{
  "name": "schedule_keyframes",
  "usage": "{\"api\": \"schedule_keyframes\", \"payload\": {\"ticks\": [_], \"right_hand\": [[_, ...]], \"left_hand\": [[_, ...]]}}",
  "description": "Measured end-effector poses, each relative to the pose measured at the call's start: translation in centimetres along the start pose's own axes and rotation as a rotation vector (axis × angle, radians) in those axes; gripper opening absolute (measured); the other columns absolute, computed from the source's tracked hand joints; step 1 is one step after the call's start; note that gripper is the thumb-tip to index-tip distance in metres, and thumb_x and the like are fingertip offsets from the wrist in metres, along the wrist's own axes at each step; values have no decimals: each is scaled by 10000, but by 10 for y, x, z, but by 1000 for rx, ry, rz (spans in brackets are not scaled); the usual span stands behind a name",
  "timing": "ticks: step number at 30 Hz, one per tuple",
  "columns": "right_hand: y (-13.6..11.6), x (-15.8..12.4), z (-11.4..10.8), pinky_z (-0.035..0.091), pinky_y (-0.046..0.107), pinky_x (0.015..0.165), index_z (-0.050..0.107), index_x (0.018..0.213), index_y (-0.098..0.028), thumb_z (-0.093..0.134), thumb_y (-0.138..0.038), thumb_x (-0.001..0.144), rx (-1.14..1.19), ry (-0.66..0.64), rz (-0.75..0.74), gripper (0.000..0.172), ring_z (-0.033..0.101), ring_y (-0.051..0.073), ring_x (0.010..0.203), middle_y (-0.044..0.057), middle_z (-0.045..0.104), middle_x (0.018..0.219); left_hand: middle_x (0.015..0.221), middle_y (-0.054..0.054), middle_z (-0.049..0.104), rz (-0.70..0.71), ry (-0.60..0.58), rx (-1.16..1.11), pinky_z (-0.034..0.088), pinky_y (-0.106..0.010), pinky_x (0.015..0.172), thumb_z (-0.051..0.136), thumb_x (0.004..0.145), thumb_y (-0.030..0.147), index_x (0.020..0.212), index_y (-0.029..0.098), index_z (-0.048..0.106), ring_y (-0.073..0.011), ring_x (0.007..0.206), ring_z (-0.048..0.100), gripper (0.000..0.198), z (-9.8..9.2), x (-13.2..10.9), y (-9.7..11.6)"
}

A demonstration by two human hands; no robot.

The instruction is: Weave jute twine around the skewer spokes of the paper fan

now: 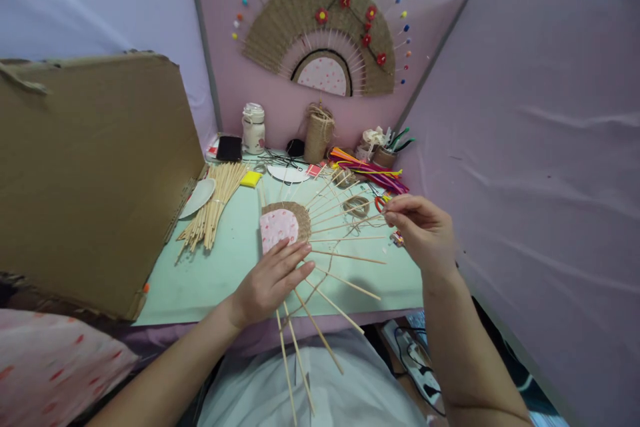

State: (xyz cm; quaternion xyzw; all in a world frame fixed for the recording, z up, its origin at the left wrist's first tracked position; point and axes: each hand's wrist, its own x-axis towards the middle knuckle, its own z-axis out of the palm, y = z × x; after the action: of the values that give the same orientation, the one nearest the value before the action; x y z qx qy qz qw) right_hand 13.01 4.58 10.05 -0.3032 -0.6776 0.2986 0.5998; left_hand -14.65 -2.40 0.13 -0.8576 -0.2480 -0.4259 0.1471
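A half-made fan (287, 223) lies on the pale green table (220, 273): a pink dotted half disc ringed with woven jute, thin wooden sticks (345, 257) radiating from it. My left hand (270, 280) lies flat on it, fingers spread, pressing the pink half disc and the near sticks. My right hand (423, 227) hovers at the right ends of the sticks, fingers pinched together on a thin jute twine (373, 217) that runs back toward the weave.
A large cardboard sheet (90, 173) leans at the left. A bundle of spare sticks (213, 207), a twine roll (319, 133), a white jar (253, 128), coloured pipe cleaners (373, 173) and scissors lie at the back. A finished fan (323, 33) hangs on the pink wall.
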Motion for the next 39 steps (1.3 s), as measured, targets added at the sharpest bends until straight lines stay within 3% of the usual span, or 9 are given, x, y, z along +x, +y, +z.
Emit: {"api": "schedule_keyframes", "payload": {"ticks": [3, 8, 15, 21, 29, 39], "right_hand": [[10, -4, 5, 456, 241, 543, 717, 792, -239, 761, -222, 753, 20, 38, 105, 61, 555, 97, 576, -23, 656, 703], [22, -9, 15, 468, 252, 554, 705, 768, -226, 788, -286, 706, 199, 110, 276, 120, 570, 100, 563, -18, 658, 675], [35, -16, 39, 432, 238, 523, 687, 711, -206, 813, -296, 612, 318, 93, 531, 184, 540, 96, 541, -20, 634, 624], [53, -20, 52, 356, 227, 497, 689, 699, -191, 785, -313, 648, 240, 38, 562, 163, 469, 79, 512, -30, 585, 593], [62, -16, 67, 253, 234, 442, 671, 665, -191, 723, -246, 595, 151, 60, 630, 102, 394, 80, 455, -35, 579, 556], [61, -16, 71, 253, 247, 456, 649, 667, -191, 754, -324, 576, 107, 117, 655, 193, 385, 86, 462, -36, 565, 550]], "left_hand": [[1299, -215, 602, -1, -4, -3, 401, -523, 1093, 374, 965, 67, 1401, 112, 432, -267, 1386, 404, 442, 1, -2, -1], [1316, -205, 595, -6, -17, -20, 390, -516, 1105, 385, 964, 75, 1415, 128, 418, -261, 1388, 402, 455, 2, -6, -1], [1335, -202, 583, -8, -10, -49, 381, -516, 1109, 390, 961, 71, 1411, 127, 429, -263, 1391, 399, 456, 3, -6, -1], [1333, -187, 587, -2, -24, -26, 398, -516, 1102, 383, 965, 80, 1403, 141, 428, -262, 1390, 398, 444, 3, -7, 0], [1326, -197, 591, 20, -32, -24, 400, -521, 1099, 382, 966, 78, 1378, 125, 447, -258, 1400, 384, 420, 4, -7, 0], [1325, -209, 588, 16, -28, -33, 385, -518, 1106, 397, 957, 73, 1320, 102, 508, -267, 1398, 385, 380, 4, -8, 1]]}}
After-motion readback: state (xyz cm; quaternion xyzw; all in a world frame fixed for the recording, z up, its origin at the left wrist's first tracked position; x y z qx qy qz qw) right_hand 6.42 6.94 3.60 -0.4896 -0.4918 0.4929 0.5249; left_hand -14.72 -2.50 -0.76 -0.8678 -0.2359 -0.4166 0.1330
